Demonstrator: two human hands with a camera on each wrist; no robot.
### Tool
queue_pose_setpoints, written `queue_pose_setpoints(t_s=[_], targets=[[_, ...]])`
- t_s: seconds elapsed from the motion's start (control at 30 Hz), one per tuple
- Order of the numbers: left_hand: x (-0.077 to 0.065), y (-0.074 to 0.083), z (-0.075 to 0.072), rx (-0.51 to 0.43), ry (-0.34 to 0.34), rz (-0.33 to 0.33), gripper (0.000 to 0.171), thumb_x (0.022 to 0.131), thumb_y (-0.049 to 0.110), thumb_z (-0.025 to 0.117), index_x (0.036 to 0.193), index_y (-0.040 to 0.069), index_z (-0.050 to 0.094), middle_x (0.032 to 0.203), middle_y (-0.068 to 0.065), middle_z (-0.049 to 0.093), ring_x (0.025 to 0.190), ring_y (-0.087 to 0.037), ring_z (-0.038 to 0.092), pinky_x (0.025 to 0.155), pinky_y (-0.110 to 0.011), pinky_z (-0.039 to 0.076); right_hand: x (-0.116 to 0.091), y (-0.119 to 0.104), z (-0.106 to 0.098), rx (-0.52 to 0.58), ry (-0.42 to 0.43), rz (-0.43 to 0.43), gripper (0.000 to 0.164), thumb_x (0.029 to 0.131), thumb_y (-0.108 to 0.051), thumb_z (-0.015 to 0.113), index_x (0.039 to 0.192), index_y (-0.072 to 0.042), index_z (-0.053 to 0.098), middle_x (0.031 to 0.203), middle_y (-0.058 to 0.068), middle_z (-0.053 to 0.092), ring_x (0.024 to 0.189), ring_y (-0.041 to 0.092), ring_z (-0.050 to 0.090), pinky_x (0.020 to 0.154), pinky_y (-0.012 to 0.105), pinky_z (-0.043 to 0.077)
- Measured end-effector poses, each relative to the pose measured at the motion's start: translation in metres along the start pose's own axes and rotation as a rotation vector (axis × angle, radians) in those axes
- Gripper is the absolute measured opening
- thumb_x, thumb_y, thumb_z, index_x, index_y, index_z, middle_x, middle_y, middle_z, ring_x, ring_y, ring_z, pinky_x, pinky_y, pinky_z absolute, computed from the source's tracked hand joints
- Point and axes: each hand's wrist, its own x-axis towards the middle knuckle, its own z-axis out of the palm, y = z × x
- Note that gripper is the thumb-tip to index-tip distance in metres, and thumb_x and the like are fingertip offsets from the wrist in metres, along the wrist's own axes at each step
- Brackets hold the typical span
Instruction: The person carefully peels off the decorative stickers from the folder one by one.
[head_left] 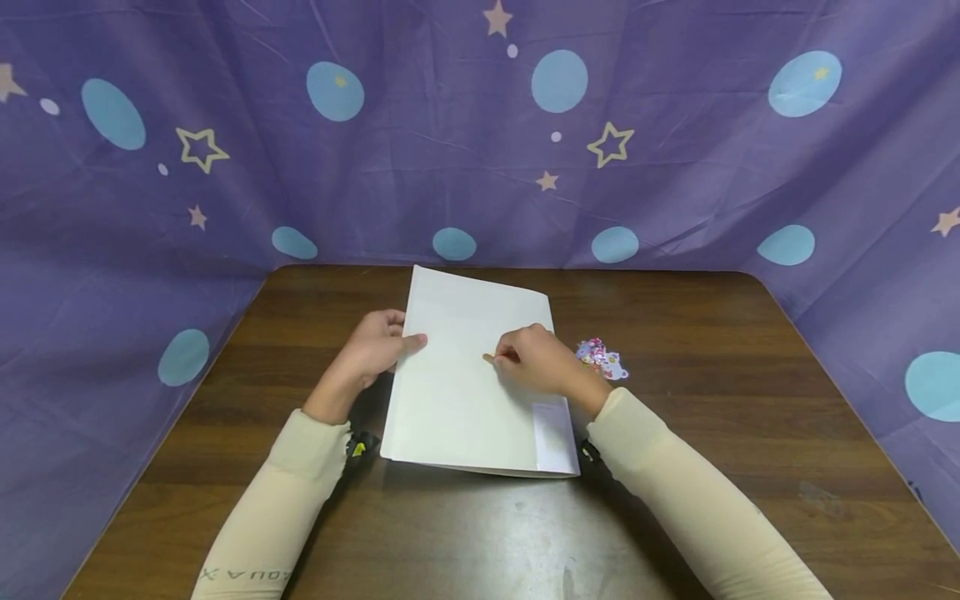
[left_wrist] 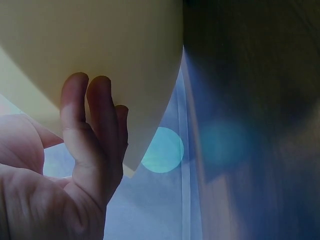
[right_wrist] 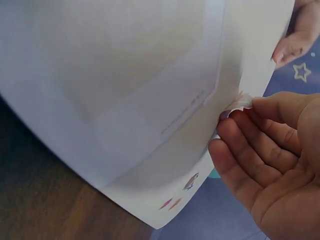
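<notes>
A large white folder [head_left: 465, 392] stands tilted over the table, with a clear pocket [head_left: 555, 437] at its lower right corner. My left hand [head_left: 377, 343] grips its left edge, thumb on the front and fingers [left_wrist: 101, 110] behind. Over the middle of the folder, my right hand [head_left: 542, 360] pinches a small sticker [right_wrist: 241, 103] with an uneven white edge between thumb and fingertips. The sticker overlaps the folder's face, and most of it is hidden by the fingers. Small coloured figures [right_wrist: 191, 182] show near one corner of the folder in the right wrist view.
A little pile of colourful cut-out stickers [head_left: 602, 358] lies on the wooden table [head_left: 697, 392] just right of the folder. A clear scrap [head_left: 819, 497] lies at the table's right side. Behind hangs a purple curtain [head_left: 420, 158] with stars and blue spots.
</notes>
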Motion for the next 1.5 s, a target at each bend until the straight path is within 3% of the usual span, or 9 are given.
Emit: queue_pose_setpoints(t_s=[0.33,0.63,1.0,1.27,1.5], targets=[[0.000,0.001,0.000,-0.011,-0.001,0.004,0.049,0.099,0.010,0.067,0.138,-0.012,0.047,0.096,-0.019,0.069,0.071,-0.019,0.068,0.060,-0.030,0.058,-0.004,0.017,-0.007,0.205,0.072,0.095,0.009,0.096,-0.010,0.070,0.090,-0.009,0.077,0.080,-0.004,0.072,0.068,0.010,0.059,0.064,0.027,0.049],[0.001,-0.001,0.000,0.003,-0.006,0.007,0.050,0.099,0.011,0.067,0.138,-0.012,0.047,0.097,-0.019,0.070,0.072,-0.019,0.068,0.061,-0.031,0.058,-0.014,0.028,-0.025,0.223,0.202,0.163,0.008,0.096,-0.011,0.071,0.097,-0.005,0.077,0.083,0.002,0.073,0.071,0.015,0.064,0.060,0.028,0.051],[0.001,0.000,-0.001,-0.023,-0.010,0.006,0.049,0.099,0.010,0.066,0.138,-0.013,0.046,0.100,-0.021,0.070,0.074,-0.019,0.069,0.062,-0.032,0.059,-0.031,0.049,-0.045,-0.139,0.333,0.144,0.012,0.098,-0.013,0.070,0.099,-0.002,0.075,0.082,0.006,0.067,0.070,0.020,0.059,0.064,0.037,0.050],[-0.001,0.000,-0.001,-0.016,-0.024,0.014,0.052,0.100,0.011,0.066,0.140,-0.014,0.044,0.102,-0.022,0.070,0.075,-0.021,0.071,0.065,-0.036,0.062,-0.045,0.066,-0.049,-0.342,0.266,0.239,0.012,0.098,-0.007,0.063,0.093,0.000,0.071,0.086,0.013,0.067,0.078,0.032,0.067,0.066,0.051,0.056],[-0.001,0.001,-0.002,-0.025,-0.031,0.013,0.053,0.100,0.012,0.066,0.142,-0.013,0.043,0.105,-0.023,0.069,0.076,-0.021,0.072,0.065,-0.037,0.062,-0.054,0.079,-0.050,-0.452,0.181,0.277,0.010,0.096,-0.006,0.066,0.091,0.002,0.069,0.087,0.016,0.069,0.081,0.039,0.067,0.069,0.055,0.057]])
